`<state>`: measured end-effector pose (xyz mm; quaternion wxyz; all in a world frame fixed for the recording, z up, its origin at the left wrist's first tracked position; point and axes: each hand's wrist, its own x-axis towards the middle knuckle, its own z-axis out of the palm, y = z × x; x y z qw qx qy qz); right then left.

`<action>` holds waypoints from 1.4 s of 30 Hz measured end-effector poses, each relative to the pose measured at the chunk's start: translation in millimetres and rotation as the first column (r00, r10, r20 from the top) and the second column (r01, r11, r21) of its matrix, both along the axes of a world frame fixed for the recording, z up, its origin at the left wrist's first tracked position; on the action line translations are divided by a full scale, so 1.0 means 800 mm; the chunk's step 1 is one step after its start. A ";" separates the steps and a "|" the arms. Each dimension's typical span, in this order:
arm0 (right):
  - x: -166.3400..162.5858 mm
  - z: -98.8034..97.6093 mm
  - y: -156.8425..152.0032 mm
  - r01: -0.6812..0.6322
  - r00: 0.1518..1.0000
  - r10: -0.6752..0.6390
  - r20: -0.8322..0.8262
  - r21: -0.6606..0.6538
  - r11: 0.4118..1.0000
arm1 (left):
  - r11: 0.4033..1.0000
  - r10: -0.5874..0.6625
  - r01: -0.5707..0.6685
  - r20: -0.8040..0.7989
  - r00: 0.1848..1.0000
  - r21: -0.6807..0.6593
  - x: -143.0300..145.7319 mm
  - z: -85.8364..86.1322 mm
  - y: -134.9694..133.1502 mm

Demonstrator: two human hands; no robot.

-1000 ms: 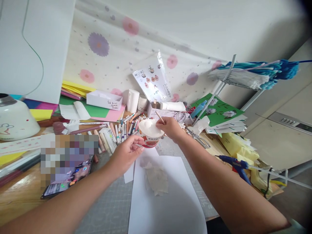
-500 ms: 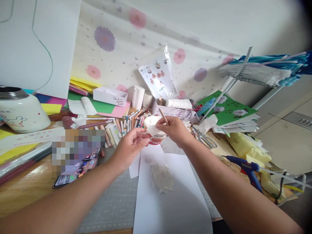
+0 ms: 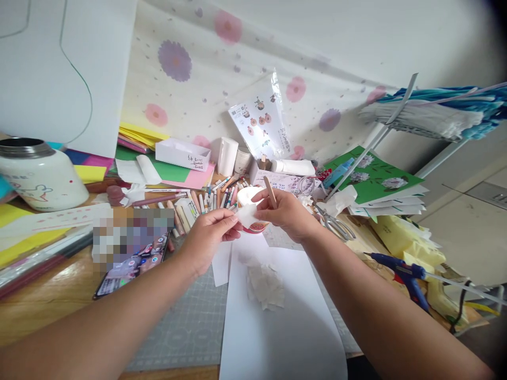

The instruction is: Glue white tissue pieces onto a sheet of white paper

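Note:
A small white paper piece [image 3: 247, 216] is stretched between my two hands, in front of a white paper cup [image 3: 246, 196] with red print. The thumb and fingers of my left hand [image 3: 212, 232] pinch its left edge. My right hand [image 3: 289, 215] has the other edge at its fingertips and also grips a flat wooden stick [image 3: 270, 192], which points up. Behind the hands, the cup's lower part is mostly covered. Nearer to me, torn whitish scraps [image 3: 265, 285] lie in a heap on a white paper sheet [image 3: 281, 343].
A phone [image 3: 134, 266] lies left of my forearm, near a wide-mouthed bottle [image 3: 43, 179]. Markers [image 3: 202, 203] crowd the space behind my left hand. Pliers [image 3: 336, 224] and a blue glue gun [image 3: 406, 272] are on the right. A grey cutting mat [image 3: 178, 327] lies under the sheet.
My left hand has gone from resting open beside the cup to pinching the paper piece. The right hand has drawn that piece out in front of the cup.

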<state>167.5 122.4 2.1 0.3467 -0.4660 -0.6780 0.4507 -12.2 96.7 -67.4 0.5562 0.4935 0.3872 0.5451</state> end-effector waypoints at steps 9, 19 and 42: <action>-0.007 -0.003 0.006 0.043 0.999 -0.043 -0.007 0.036 0.998 | 0.997 0.047 -0.037 -0.147 0.988 0.072 0.001 0.000 0.003; 0.053 -0.031 -0.011 0.203 0.888 -0.391 0.240 0.559 0.804 | 0.896 0.305 -0.029 -0.566 0.766 0.444 -0.022 0.025 0.004; 0.087 -0.061 -0.093 0.004 0.994 0.006 -0.107 0.100 0.995 | 0.801 -0.025 0.588 -0.976 0.219 0.111 0.000 -0.005 -0.012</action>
